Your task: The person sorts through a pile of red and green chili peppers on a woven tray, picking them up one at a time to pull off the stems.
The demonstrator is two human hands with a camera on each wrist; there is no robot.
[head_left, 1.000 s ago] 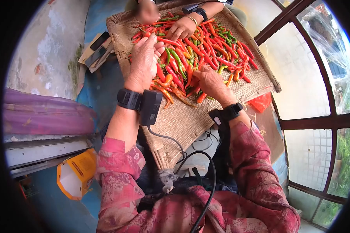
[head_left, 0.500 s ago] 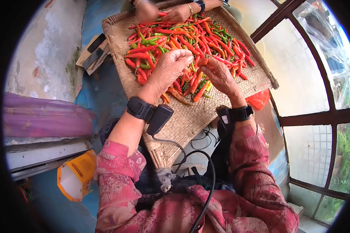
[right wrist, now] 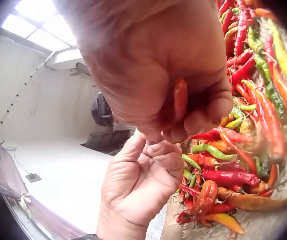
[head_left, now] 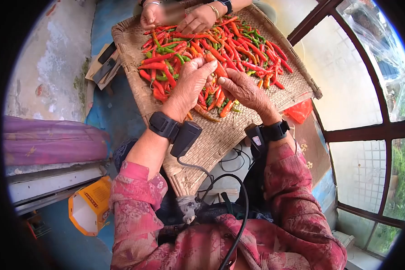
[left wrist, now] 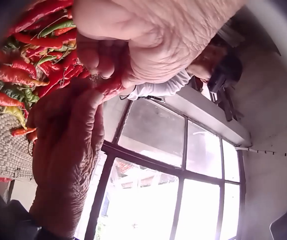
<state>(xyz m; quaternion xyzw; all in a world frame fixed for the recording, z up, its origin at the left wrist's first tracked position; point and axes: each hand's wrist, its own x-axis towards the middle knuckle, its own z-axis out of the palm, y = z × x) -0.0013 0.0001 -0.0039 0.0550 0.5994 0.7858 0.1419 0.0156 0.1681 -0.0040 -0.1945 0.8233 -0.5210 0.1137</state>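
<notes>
Both hands meet over a pile of chili peppers, with one red chili pepper (head_left: 218,67) between them. My left hand (head_left: 191,85) pinches the pepper's end with thumb and fingers. Curled round the same pepper, my right hand (head_left: 246,90) holds its body; the pepper's tip shows inside the palm in the right wrist view (right wrist: 181,100). In the left wrist view, a bit of the red pepper (left wrist: 111,86) shows between the two hands. Red, orange and green chili peppers (head_left: 261,54) lie heaped below on a woven tray (head_left: 211,135).
Across the tray, another person's hands (head_left: 198,20) are over the far peppers. Framed window panes (head_left: 355,85) stand at right. A yellow box (head_left: 92,202) is at lower left, and a red plastic bag (head_left: 299,111) lies beyond the tray's right edge. Black cables (head_left: 238,175) hang before the body.
My hands were apart over the peppers, then came together above the near part of the pile with a red chili pepper. The left hand now grips its end. The other person's hands shifted too.
</notes>
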